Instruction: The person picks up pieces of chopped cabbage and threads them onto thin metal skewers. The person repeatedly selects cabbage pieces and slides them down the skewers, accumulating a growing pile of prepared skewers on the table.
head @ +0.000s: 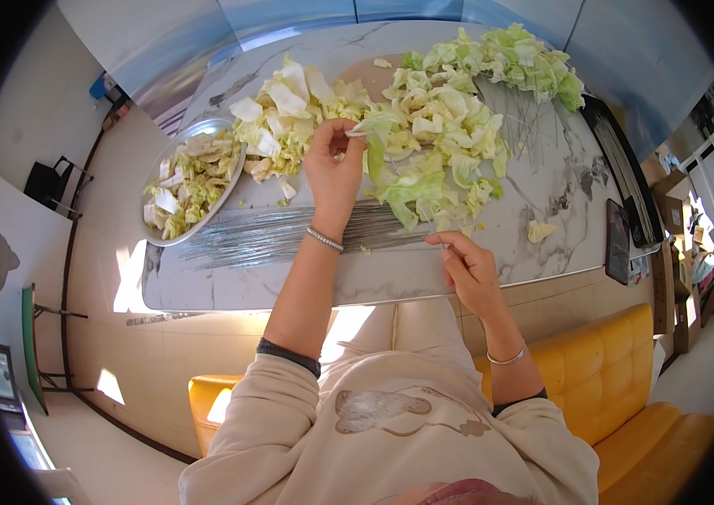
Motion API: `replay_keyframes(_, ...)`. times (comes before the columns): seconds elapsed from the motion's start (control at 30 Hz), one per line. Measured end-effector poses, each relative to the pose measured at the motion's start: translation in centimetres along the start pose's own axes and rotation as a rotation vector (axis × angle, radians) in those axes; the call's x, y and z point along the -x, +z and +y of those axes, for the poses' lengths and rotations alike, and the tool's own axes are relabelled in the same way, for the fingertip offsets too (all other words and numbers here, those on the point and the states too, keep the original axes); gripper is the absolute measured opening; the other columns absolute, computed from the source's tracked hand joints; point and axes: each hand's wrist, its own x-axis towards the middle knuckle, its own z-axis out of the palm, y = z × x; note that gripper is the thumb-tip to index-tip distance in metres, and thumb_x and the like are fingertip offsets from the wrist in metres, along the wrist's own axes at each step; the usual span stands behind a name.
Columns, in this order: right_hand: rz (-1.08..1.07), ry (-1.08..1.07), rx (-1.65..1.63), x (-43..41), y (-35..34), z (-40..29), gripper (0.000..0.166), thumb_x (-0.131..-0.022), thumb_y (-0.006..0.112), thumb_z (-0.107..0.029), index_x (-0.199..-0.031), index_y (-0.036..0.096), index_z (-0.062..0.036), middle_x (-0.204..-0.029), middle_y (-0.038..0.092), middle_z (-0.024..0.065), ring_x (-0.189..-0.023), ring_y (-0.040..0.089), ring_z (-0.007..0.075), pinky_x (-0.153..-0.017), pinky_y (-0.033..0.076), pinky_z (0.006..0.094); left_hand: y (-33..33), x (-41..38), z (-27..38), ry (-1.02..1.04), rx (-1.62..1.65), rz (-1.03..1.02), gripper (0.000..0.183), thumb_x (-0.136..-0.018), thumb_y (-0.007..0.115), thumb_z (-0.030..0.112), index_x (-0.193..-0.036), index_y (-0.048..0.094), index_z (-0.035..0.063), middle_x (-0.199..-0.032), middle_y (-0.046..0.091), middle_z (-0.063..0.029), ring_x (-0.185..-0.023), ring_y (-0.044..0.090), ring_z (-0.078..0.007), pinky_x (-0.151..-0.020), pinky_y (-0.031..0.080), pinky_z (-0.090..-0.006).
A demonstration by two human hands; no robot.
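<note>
My left hand (pixel 336 158) pinches a cabbage leaf piece (pixel 377 131) between thumb and fingers, above the middle of the table. My right hand (pixel 467 265), near the front edge, grips the lower end of a thin metal skewer (pixel 422 207). That skewer runs up through green leaf pieces (pixel 414 186) towards my left hand; its tip is hard to make out. Under my left forearm lies a bundle of metal skewers (pixel 256 230). Behind both hands spreads a pile of loose green leaves (pixel 452 120), with chopped napa cabbage (pixel 287 101) to its left.
A metal bowl (pixel 231 189) of chopped cabbage stands at the marble-patterned table's left edge. Leaf-laden skewers (pixel 521 120) lie at the back right. A black tray (pixel 623 177) with skewers and a phone (pixel 617 243) sit at the right edge. A yellow sofa (pixel 584 372) is behind me.
</note>
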Motion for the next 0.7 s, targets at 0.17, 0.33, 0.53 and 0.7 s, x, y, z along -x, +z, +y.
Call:
replay_keyframes(0.17,-0.004,0.005,0.014,0.0,-0.1,0.0,0.022,-0.09,0.045,-0.001,-0.106,0.059,-0.0032,-0.054,0.042,-0.0023,-0.047,0.038,0.0041,-0.045,0.033,0.0209,0.1,0.4,0.6,0.131,-0.119,0.005,0.012,-0.079,0.059,-0.002,-0.09,0.06,0.0007,-0.076,0.062,-0.0044,-0.067,0.058,-0.0099,-0.066,0.047,-0.0234)
replay_keyframes(0.33,-0.006,0.022,-0.001,0.1,-0.2,0.2,0.023,-0.09,0.044,-0.002,-0.107,0.059,-0.0036,-0.054,0.041,-0.0028,-0.046,0.036,0.0041,-0.045,0.032,0.021,0.2,0.3,0.5,0.249,-0.24,0.024,0.014,-0.077,0.059,-0.004,-0.09,0.061,0.0011,-0.079,0.061,-0.006,-0.069,0.058,-0.013,-0.065,0.047,-0.0249)
replay_keyframes(0.53,0.007,0.023,-0.039,0.0,-0.1,0.2,0.023,-0.091,0.045,-0.002,-0.107,0.06,-0.0037,-0.054,0.041,-0.003,-0.047,0.036,0.0037,-0.045,0.031,0.0205,-0.2,0.4,1.2,0.404,-0.387,-0.036,0.015,-0.077,0.06,-0.005,-0.091,0.061,0.0013,-0.081,0.06,-0.0063,-0.071,0.058,-0.015,-0.067,0.047,-0.0253)
replay_keyframes(0.7,0.015,0.001,-0.036,0.1,-0.1,0.3,0.023,-0.091,0.044,-0.003,-0.108,0.06,-0.0039,-0.054,0.041,-0.003,-0.047,0.036,0.0035,-0.045,0.032,0.0203,-0.1,0.7,1.5,0.44,-0.433,-0.06,0.015,-0.078,0.06,-0.005,-0.09,0.061,0.0014,-0.082,0.06,-0.0067,-0.073,0.058,-0.016,-0.067,0.046,-0.0255)
